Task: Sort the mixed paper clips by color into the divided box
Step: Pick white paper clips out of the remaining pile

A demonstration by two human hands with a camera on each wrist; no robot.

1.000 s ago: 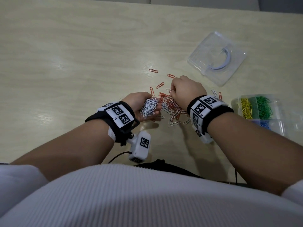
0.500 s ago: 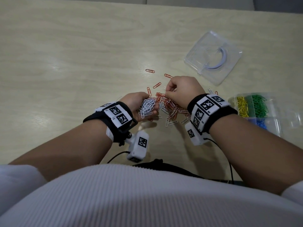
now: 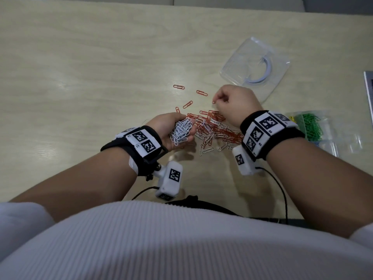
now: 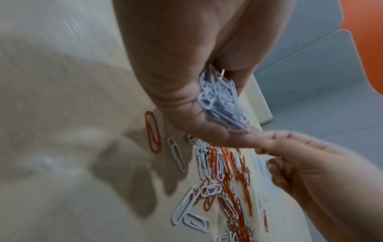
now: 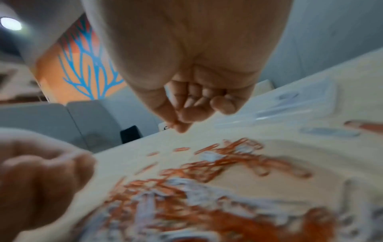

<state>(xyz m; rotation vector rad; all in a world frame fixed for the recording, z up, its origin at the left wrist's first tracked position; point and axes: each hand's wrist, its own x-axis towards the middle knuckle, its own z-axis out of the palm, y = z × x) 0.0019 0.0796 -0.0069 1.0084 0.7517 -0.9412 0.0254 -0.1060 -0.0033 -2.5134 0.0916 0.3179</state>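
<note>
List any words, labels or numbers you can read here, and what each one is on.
Nothing can be read with confidence.
left wristband: square code markers with tiny characters beside them, too small to read.
right wristband: the same, too small to read.
clear lid: no print visible.
divided box: no print visible.
</note>
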